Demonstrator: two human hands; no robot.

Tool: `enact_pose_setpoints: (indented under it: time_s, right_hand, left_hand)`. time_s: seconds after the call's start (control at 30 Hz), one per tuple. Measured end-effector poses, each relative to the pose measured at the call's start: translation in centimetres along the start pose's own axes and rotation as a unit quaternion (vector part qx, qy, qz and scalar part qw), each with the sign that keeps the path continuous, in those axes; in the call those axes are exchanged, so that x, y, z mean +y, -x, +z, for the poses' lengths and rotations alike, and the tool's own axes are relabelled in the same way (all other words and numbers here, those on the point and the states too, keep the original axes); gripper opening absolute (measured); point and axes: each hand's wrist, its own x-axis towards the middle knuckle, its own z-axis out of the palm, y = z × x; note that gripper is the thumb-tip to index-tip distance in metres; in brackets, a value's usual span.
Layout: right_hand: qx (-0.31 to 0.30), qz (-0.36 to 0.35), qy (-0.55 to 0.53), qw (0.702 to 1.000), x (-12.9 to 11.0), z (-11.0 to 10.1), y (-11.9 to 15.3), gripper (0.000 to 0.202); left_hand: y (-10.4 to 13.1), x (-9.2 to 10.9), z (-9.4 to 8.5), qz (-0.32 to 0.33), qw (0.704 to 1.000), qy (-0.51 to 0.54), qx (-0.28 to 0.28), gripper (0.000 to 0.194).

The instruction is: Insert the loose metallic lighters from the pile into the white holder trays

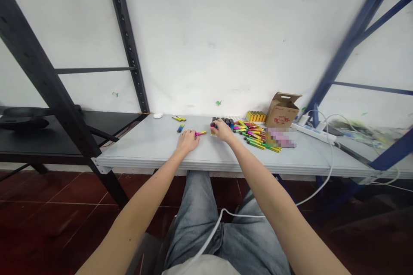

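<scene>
My left hand [188,141] lies low over the table, fingers curled round one end of a shiny pink-and-yellow lighter [201,132] that points right. My right hand [222,129] pinches a lighter with a dark and pink end [213,125], held above a small pale tray [213,134]; the fingers hide most of both. Just behind that hand stand several upright lighters with black tops [228,121]. Right of it spreads a loose heap of shiny yellow, pink and green lighters [254,135]. A blue-and-yellow lighter [180,128] lies beyond my left hand, with yellow lighters [178,118] farther back.
A block of yellow lighters [256,116] stands near the wall beside an open brown cardboard box [282,110]. A white power strip [315,132] and a white cable [331,154] are at the right. A small white case [158,115] sits back left. Shelf posts flank the grey table [135,148].
</scene>
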Motion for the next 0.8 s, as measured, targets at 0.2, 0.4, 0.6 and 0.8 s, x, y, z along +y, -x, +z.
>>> enact_pose_setpoints:
  time_s: [0.2, 0.4, 0.6, 0.8]
  right_hand:
    - [0.077, 0.070, 0.056, 0.993, -1.0, 0.6, 0.9, 0.039]
    - [0.118, 0.052, 0.029, 0.991, -0.7, 1.5, 3.2, 0.037]
    - [0.016, 0.051, -0.001, 0.999, 0.1, 1.8, 4.8, 0.019]
    - [-0.009, 0.067, -0.015, 0.998, 0.6, 1.8, 4.9, 0.021]
  left_hand:
    - [-0.1, -0.1, 0.4, -0.005, 1.000, 0.005, 0.001, 0.029]
    - [-0.2, -0.1, 0.4, -0.025, 1.000, 0.001, 0.010, 0.031]
    - [-0.4, -0.5, 0.6, -0.022, 1.000, 0.004, 0.001, 0.028]
    - [-0.5, -0.9, 0.7, 0.012, 0.996, 0.064, 0.052, 0.020]
